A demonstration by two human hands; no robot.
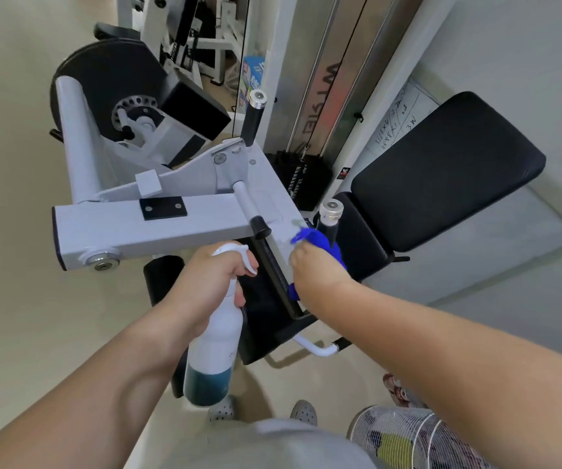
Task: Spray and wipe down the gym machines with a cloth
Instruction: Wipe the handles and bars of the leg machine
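Head-worn wide-angle view looks steeply down, close over the machine (pixel 157 225).

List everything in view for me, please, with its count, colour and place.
bottle: 1, white, teal liquid at its bottom, in the left hand
cloth: 1, blue, against the frame's edge under the right hand
frame: 1, pale grey, centre left
back pad: 1, black, right
handles: 2, black with chrome caps, upright beside the frame
weight stack: 1, black, behind the frame
fan: 1, white grille, bottom right
shoes: 2, grey, bottom centre
left hand: 1, grips the bottle
right hand: 1, holds the cloth
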